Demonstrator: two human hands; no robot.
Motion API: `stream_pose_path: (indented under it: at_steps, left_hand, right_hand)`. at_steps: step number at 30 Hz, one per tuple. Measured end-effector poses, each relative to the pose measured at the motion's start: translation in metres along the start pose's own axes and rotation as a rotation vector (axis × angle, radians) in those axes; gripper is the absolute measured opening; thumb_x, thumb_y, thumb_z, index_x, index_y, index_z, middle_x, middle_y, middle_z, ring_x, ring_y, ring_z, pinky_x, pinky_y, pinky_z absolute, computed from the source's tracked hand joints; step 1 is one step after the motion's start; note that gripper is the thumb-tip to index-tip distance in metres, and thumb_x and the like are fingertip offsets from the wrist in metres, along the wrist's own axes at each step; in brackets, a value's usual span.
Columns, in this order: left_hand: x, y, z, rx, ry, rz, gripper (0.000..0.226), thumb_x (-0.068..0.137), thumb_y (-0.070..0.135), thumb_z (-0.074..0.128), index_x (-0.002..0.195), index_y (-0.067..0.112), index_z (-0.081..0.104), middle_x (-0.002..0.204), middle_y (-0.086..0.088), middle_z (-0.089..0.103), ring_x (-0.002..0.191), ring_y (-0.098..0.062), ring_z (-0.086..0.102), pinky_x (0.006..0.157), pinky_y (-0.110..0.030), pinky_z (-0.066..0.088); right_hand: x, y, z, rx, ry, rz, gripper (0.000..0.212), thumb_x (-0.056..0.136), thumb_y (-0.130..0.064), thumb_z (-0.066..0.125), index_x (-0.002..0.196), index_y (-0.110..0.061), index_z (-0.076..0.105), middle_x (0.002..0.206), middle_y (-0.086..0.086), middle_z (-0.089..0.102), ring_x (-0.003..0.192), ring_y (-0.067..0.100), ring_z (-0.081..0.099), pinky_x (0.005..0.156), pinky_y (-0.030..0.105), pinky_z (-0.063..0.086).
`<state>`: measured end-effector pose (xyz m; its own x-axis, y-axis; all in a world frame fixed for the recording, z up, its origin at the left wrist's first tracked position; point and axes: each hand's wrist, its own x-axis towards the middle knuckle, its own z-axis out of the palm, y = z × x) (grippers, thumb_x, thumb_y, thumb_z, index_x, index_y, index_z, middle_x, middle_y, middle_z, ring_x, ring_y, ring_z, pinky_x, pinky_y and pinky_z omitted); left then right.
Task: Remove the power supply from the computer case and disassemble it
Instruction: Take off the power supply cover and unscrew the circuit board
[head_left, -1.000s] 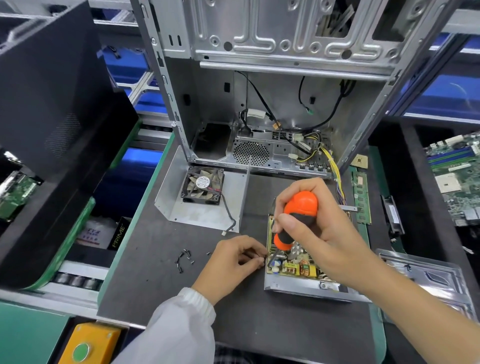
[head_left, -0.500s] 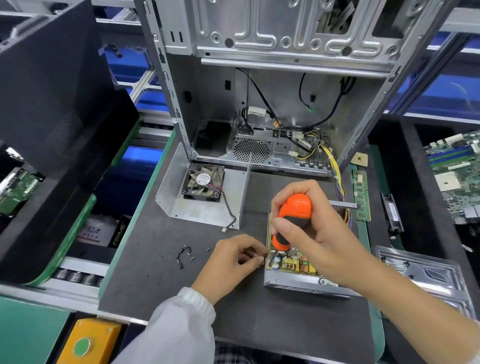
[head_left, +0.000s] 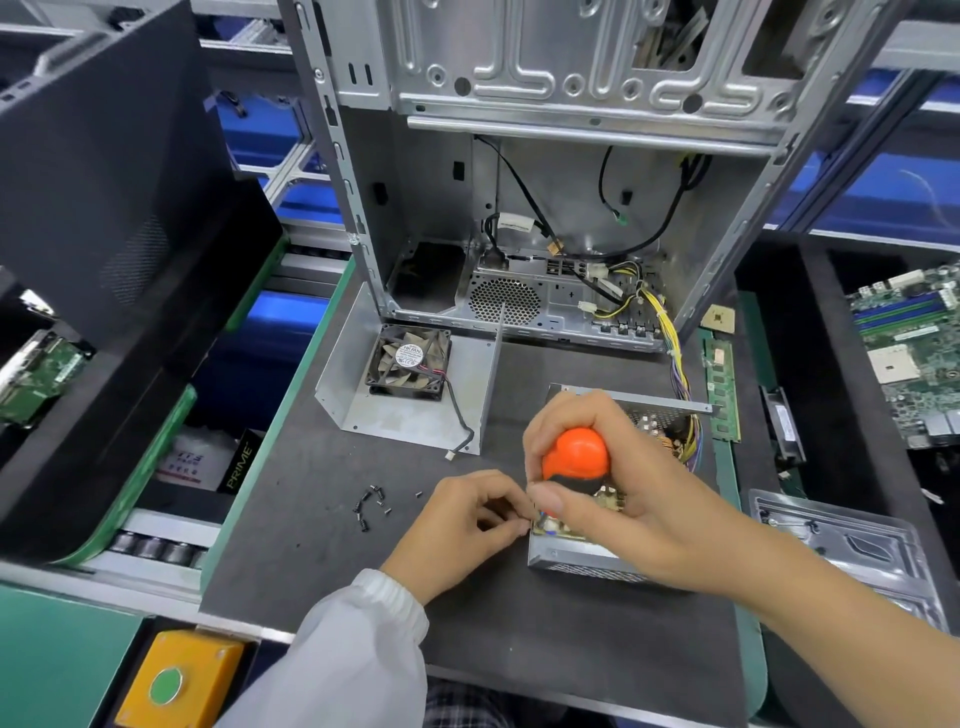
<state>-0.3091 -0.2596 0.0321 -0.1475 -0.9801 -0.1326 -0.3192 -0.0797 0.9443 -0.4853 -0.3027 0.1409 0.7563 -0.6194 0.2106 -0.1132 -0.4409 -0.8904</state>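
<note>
The power supply (head_left: 582, 564) lies open on the dark mat, its circuit board exposed, and its yellow cable bundle (head_left: 670, 332) runs back into the upright computer case (head_left: 571, 78). My right hand (head_left: 639, 509) grips an orange-handled screwdriver (head_left: 576, 457) upright over the board's left part; its tip is hidden. My left hand (head_left: 457, 514) has curled fingers pinched at the supply's left wall beside the screwdriver. The removed metal cover (head_left: 410, 415) with its fan (head_left: 410, 361) lies behind and to the left.
Several loose black screws (head_left: 371, 504) lie on the mat left of my hands. A RAM stick (head_left: 722, 389) and a CPU (head_left: 718, 317) lie right of the supply, and a motherboard (head_left: 914, 353) farther right. A plastic tray (head_left: 857, 545) is near right, a yellow button box (head_left: 182, 680) near left.
My right hand has lowered the screwdriver handle a little toward the board and slightly left. My left hand stays at the supply's left wall.
</note>
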Motion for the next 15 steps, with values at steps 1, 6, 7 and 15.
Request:
stream_pose_path:
  at_steps: [1,6,7,15]
  left_hand:
    - [0.001,-0.001,0.000,0.014,-0.002,0.000,0.044,0.081,-0.004,0.070,0.078,0.040,0.070,0.082,0.004,0.069,0.076,-0.012,0.067,0.072,-0.021,0.054]
    - [0.006,-0.008,0.000,0.081,-0.059,0.039,0.028,0.081,0.004,0.076,0.081,0.031,0.071,0.089,0.006,0.067,0.077,-0.006,0.063,0.074,-0.021,0.053]
    - [0.007,-0.008,0.000,0.096,-0.064,0.051,0.025,0.081,0.007,0.078,0.081,0.032,0.072,0.089,0.007,0.067,0.078,-0.006,0.064,0.074,-0.019,0.052]
    - [0.008,-0.012,0.007,0.183,-0.019,0.153,0.005,0.081,0.011,0.078,0.086,0.011,0.077,0.088,-0.001,0.070,0.082,-0.014,0.066,0.078,-0.034,0.053]
  right_hand:
    - [0.000,0.000,-0.002,0.054,0.013,0.021,0.017,0.095,-0.033,0.053,0.106,-0.028,0.042,0.096,-0.010,0.053,0.082,0.021,0.054,0.071,0.041,0.048]
    - [-0.001,0.001,-0.005,0.127,0.051,0.069,0.016,0.094,-0.033,0.053,0.107,-0.030,0.043,0.095,-0.004,0.054,0.082,0.026,0.054,0.070,0.055,0.047]
    - [-0.001,0.001,-0.005,0.125,0.053,0.070,0.016,0.094,-0.033,0.053,0.107,-0.031,0.043,0.096,-0.005,0.054,0.083,0.026,0.054,0.071,0.055,0.047]
    - [-0.001,-0.001,-0.003,0.122,0.068,0.070,0.016,0.094,-0.028,0.053,0.106,-0.028,0.043,0.096,-0.008,0.053,0.084,0.024,0.054,0.073,0.051,0.048]
